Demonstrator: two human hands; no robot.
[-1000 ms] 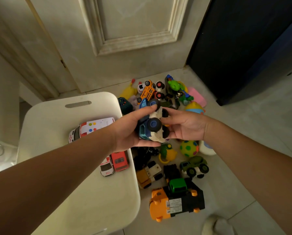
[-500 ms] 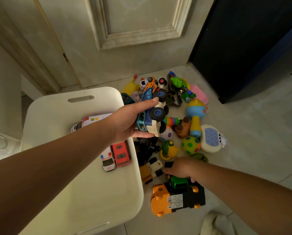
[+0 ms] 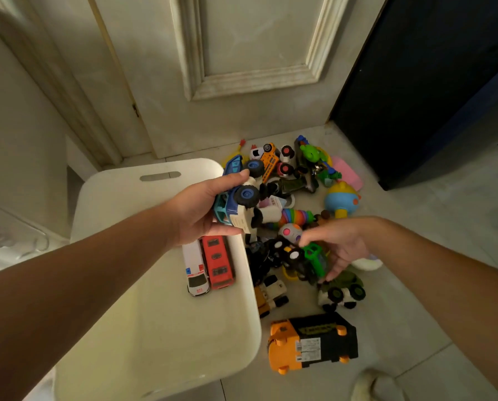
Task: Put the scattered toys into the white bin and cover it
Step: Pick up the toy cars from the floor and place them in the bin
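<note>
My left hand [image 3: 197,211] grips a blue and white toy truck [image 3: 237,199] with big blue wheels, held over the right rim of the white bin [image 3: 155,328]. In the bin lie a red bus [image 3: 217,261] and a white ambulance [image 3: 195,269]. My right hand [image 3: 338,246] holds a black and green toy vehicle [image 3: 302,259] just above the pile of toys on the floor. The pile to the right of the bin has several cars, a rainbow slinky [image 3: 295,217] and a spotted ball [image 3: 289,231].
A large orange and black truck [image 3: 311,341] lies on the floor near the bin's front right corner. A green monster truck [image 3: 341,290] sits below my right hand. A closed door [image 3: 242,68] stands behind the toys and a dark cabinet [image 3: 430,82] at the right.
My right hand has lifted the black and green vehicle off the floor and moved up and right. My left hand has stayed over the bin's rim with the blue truck.
</note>
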